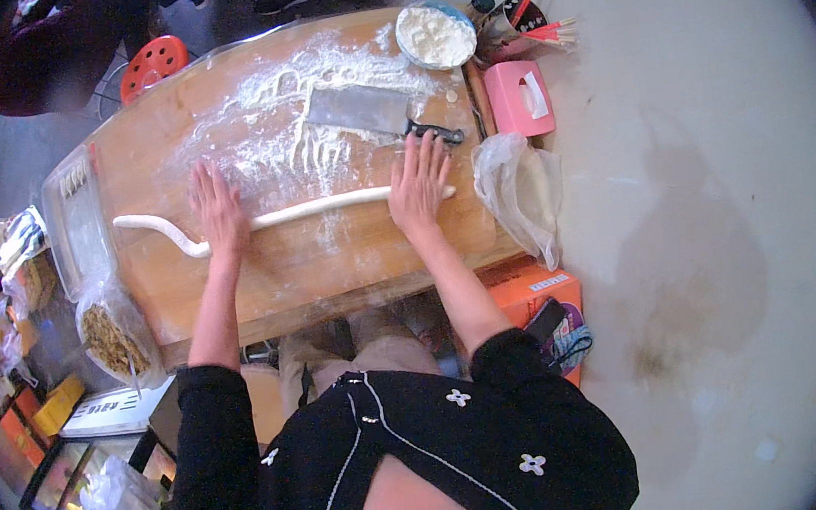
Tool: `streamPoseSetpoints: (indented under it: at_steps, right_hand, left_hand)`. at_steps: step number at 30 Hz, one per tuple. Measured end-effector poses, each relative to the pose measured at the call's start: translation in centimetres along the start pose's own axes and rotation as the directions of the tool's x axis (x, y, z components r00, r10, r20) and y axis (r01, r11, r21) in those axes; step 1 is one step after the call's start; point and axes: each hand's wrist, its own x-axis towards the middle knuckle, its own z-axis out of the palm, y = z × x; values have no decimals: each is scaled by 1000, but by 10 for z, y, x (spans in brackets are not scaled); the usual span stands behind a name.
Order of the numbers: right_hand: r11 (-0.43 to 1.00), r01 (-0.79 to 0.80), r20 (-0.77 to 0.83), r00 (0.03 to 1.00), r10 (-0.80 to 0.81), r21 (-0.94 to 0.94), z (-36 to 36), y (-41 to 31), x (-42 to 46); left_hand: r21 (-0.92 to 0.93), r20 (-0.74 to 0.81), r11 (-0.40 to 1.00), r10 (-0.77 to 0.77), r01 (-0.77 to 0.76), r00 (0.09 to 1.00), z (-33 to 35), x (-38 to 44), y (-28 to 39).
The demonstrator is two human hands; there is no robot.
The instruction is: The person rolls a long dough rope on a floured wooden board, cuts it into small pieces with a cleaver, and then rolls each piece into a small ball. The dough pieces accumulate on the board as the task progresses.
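A long thin rope of dough (319, 205) lies across the floured wooden board (378, 258). My left hand (219, 210) rests flat on it towards its left part, where the rope bends before running on to a free end. Near the rope's right end, my right hand (418, 182) lies flat over it, fingers pointing away from me. Just beyond my right fingertips is the black handle of a cleaver (361, 109), its broad blade lying in scattered white flour (325, 155). At the far right corner stands a bowl of flour (436, 35).
Right of the board are a pink tissue box (517, 99), a clear plastic bag (518, 193) and a chopstick holder (513, 20). On the left sit a clear plastic tray (77, 232) with small dough pieces and a bagged container of filling (113, 334). A red stool (152, 65) stands beyond.
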Motion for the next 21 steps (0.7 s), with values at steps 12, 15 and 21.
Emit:
streamPoseSetpoints:
  at_steps: [12, 15, 21]
  right_hand:
    - [997, 74, 148, 986, -77, 28, -39, 43, -45]
    - [913, 265, 1, 960, -279, 310, -22, -48, -42]
    - [685, 493, 120, 759, -640, 537, 18, -105, -20]
  left_hand:
    - [-344, 61, 926, 186, -154, 981, -50, -80, -33]
    - [-385, 36, 908, 197, -168, 980, -35, -76, -16]
    - [-422, 19, 898, 150, -128, 989, -44, -66, -23]
